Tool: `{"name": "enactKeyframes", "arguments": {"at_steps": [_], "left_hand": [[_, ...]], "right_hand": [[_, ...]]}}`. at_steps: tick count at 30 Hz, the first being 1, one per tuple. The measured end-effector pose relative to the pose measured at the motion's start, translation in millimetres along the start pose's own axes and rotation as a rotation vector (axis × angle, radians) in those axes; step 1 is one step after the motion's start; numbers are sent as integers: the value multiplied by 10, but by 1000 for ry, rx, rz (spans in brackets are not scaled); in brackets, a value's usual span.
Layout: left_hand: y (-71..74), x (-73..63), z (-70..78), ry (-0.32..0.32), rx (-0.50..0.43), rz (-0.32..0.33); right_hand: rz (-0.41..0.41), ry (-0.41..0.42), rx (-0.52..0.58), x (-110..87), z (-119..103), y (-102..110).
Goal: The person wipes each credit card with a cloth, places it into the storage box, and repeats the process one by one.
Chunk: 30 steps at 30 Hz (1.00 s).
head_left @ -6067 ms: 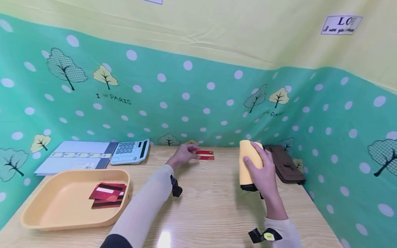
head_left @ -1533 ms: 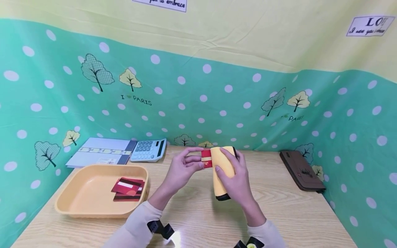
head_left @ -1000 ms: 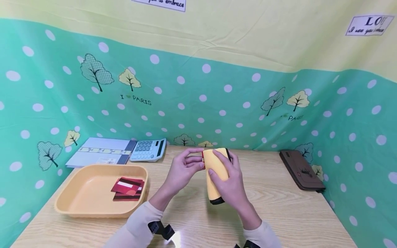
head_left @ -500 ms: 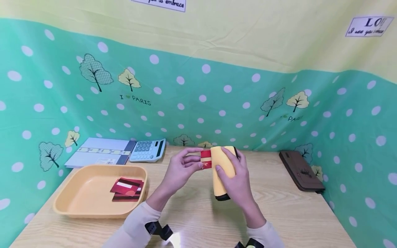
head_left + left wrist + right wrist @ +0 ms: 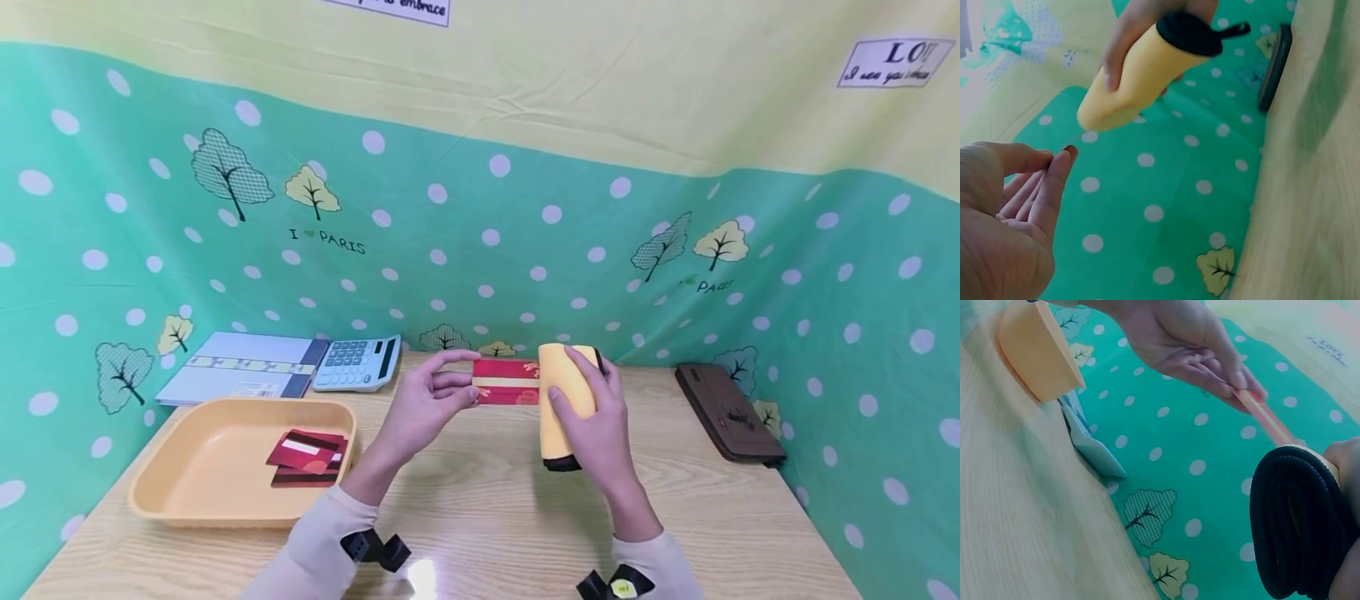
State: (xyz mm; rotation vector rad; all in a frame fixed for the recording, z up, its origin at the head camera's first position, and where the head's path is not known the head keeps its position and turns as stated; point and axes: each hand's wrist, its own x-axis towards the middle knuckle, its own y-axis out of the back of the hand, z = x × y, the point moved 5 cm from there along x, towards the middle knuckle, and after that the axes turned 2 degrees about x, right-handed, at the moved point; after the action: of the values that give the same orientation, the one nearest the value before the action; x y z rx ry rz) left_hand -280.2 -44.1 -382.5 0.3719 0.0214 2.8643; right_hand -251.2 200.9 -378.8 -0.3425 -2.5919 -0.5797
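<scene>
Between its thumb and fingers, my left hand [image 5: 420, 408] pinches the left end of a red card [image 5: 506, 382] with a cream stripe. Most of the card's face shows in the head view. My right hand [image 5: 597, 417] grips a folded yellow cloth [image 5: 561, 392] with black edging, which overlaps the card's right end. In the right wrist view, the cloth's dark folded layers [image 5: 1294, 525] show end-on. A short black loop [image 5: 1235, 30] sticks out from the cloth in the left wrist view. Both hands hold these things raised above the wooden table.
A peach tray [image 5: 187, 417] with several red cards [image 5: 306, 454] inside stands at left. Behind it lie a blue-grey folder [image 5: 247, 358] and a light blue calculator [image 5: 356, 362]. A brown wallet [image 5: 731, 412] lies at right, and a patterned curtain [image 5: 480, 250] backs the table.
Six seconds ago, the left hand was at the card at the table's back. Later the cloth covered most of the card, then slid right along it, baring nearly all of its face.
</scene>
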Motion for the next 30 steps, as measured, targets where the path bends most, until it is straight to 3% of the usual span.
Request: {"name": "enactKeyframes", "arguments": {"at_steps": [9, 20, 30], "left_hand": [[119, 27, 14, -13, 43, 75], [96, 34, -2, 56, 43, 50], [74, 35, 28, 17, -23, 5]], "right_hand": [[44, -16, -6, 35, 2, 128], [50, -17, 2, 52, 4, 152], [47, -28, -3, 55, 22, 167]]}}
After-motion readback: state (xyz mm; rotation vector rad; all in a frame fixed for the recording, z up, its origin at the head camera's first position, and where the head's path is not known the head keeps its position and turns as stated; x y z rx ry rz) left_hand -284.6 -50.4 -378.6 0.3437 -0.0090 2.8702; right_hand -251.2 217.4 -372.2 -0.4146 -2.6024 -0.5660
